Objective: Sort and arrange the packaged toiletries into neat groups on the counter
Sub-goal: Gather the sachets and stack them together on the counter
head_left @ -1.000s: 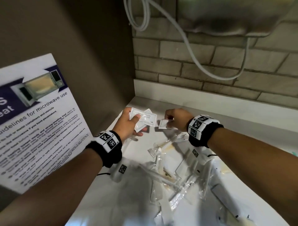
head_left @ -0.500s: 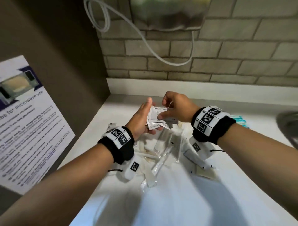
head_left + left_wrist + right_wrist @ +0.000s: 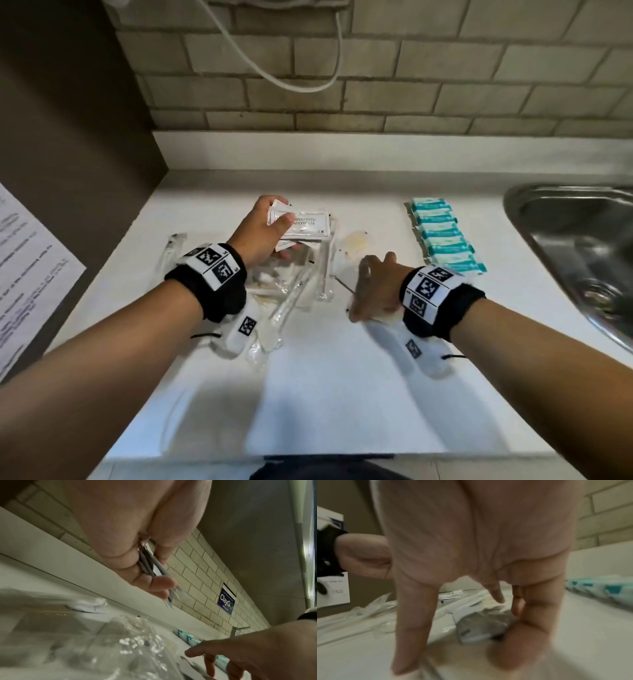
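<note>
A: We see the left hand (image 3: 260,233) raised above the white surface (image 3: 329,394), its fingers (image 3: 154,586) and thumb clamped on a small stack of white sachets (image 3: 301,224). The top one reads "shampoo with conditioner" in part.

B: And from the left wrist view we see the sachets edge-on, pinched flat between thumb and fingers. What about the right hand (image 3: 375,291)?

A: It reaches down to the surface with its fingers (image 3: 412,622) spread apart and fairly straight. We see a small grey-white packet (image 3: 481,626) lying under them, the fingertips at or just above it. The blur keeps us from telling whether they touch.

B: Between the two hands we see a loose heap of clear plastic packets (image 3: 294,287), some holding long thin items, overlapping one another on the surface. One more clear packet (image 3: 170,250) lies apart on the left.

A: To the right of the heap we see a neat row of teal-and-white packets (image 3: 445,236) laid side by side, near a steel sink (image 3: 575,253). A white cable (image 3: 274,68) hangs against the brick wall behind.
</note>
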A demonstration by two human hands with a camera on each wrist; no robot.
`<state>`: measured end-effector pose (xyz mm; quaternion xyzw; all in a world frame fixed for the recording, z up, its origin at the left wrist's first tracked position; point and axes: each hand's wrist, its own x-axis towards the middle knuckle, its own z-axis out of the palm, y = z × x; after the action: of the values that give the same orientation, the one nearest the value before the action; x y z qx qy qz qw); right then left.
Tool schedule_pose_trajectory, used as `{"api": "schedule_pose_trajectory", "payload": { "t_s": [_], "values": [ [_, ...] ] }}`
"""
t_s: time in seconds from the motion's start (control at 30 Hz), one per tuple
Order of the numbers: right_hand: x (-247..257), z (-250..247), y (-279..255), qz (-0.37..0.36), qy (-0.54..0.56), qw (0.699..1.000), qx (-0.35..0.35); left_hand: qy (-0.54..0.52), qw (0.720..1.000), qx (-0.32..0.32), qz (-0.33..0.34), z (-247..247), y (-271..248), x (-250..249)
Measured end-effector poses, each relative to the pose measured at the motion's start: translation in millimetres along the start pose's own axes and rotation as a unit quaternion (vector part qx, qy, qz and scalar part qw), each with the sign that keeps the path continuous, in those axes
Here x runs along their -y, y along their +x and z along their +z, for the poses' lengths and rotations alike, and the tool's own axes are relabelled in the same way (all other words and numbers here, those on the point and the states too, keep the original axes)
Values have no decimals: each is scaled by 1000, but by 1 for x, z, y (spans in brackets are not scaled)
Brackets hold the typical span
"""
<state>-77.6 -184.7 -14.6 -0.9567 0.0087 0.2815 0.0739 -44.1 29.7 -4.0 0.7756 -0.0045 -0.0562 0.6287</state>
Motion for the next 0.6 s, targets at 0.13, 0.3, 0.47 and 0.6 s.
{"api": "schedule_pose_trajectory", "payload": {
  "t_s": [0.13, 0.3, 0.47, 0.6],
  "values": [
    [21, 3, 0, -26, -10, 1000, -5, -6, 1000, 2, -4, 1, -1, 2],
    [53, -4, 9, -68, 11, 998, -1, -19, 1000, -15, -4, -5, -2, 6],
    [98, 2, 22, -141, 18, 990, 20, -56, 998, -40, -10, -18, 1, 9],
    [87, -21, 35, -126, 52, 990, 22, -75, 995, -71, -11, -36, 2, 7]
  ]
}}
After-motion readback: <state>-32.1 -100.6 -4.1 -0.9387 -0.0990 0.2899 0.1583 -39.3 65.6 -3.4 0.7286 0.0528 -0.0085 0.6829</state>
